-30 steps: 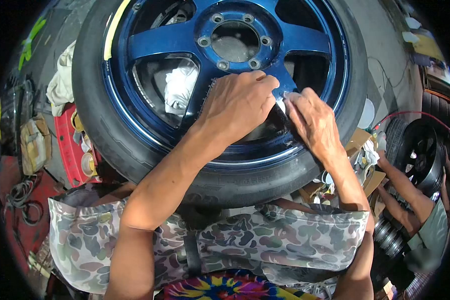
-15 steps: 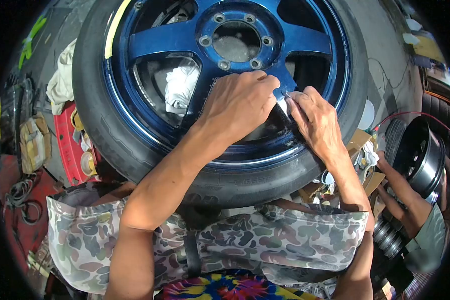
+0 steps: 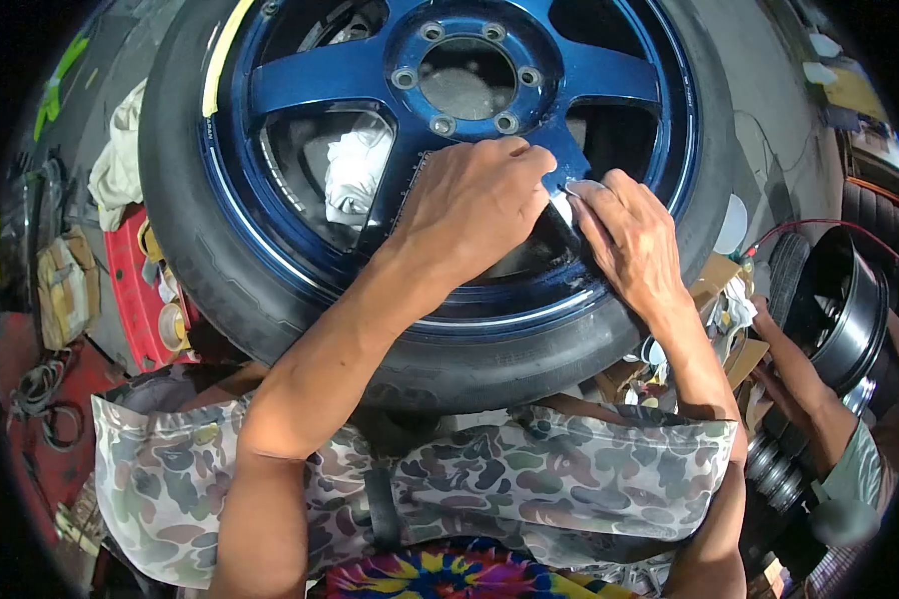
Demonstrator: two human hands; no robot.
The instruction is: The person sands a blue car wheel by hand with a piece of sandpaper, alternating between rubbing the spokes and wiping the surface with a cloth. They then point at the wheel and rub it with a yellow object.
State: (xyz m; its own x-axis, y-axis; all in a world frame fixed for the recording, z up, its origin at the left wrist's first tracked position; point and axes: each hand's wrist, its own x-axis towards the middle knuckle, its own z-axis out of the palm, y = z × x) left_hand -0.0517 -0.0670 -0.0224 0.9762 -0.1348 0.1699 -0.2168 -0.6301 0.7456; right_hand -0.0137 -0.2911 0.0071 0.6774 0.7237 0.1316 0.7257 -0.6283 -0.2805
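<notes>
A blue wheel rim (image 3: 320, 80) with wide spokes sits inside a black tire (image 3: 185, 240), lying before me at my lap. My left hand (image 3: 484, 190) is closed, knuckles up, over the spoke nearest me, just below the hub. Its fingertips are hidden beneath it. Close on its right, my right hand (image 3: 627, 225) is bent in a pinch at the spoke's right edge, thumb and fingers together. A small pale patch (image 3: 562, 208) shows between the two hands at the right fingertips; I cannot tell what it is. Small white markings (image 3: 407, 190) run along the spoke's left edge.
White cloth (image 3: 358, 175) shows through a rim opening. Yellow tape (image 3: 225, 60) lines the rim's upper left. At left are a red tray (image 3: 135, 290) and a cardboard box (image 3: 70, 285). Another person's arm (image 3: 804, 374) reaches beside a dark wheel (image 3: 849, 309) at right.
The wheel and both hands sit very slightly further left in view. The hands keep the same closed shapes at the spoke. The other person's arm has shifted slightly.
</notes>
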